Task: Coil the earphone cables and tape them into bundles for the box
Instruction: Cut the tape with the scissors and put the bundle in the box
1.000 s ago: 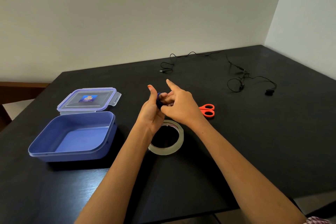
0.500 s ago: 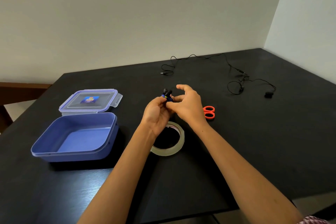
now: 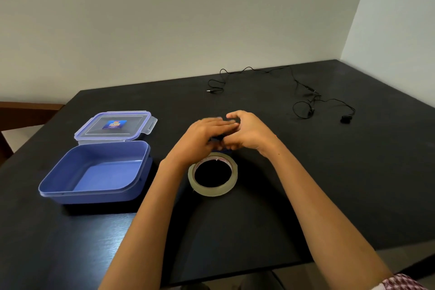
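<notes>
My left hand [image 3: 202,139] and my right hand [image 3: 249,133] meet above the table's middle, fingers overlapping and blurred. Between them sits a small dark blue earphone bundle [image 3: 217,140], mostly hidden by the fingers; both hands close on it. Just below the hands a roll of clear tape [image 3: 213,175] lies flat. An open blue box [image 3: 98,172] stands at the left, its lid [image 3: 115,125] lying behind it. A loose black earphone cable [image 3: 303,94] sprawls across the far side of the table.
The black table [image 3: 329,183] ends at a front edge near me and meets the wall at the back. A wooden piece of furniture [image 3: 28,113] shows past the left edge. The orange scissors are hidden behind my right hand.
My hands have dropped lower and closed together over the bundle, covering it. The left hand's fingers now lie flat over it, and the scissors have gone out of sight.
</notes>
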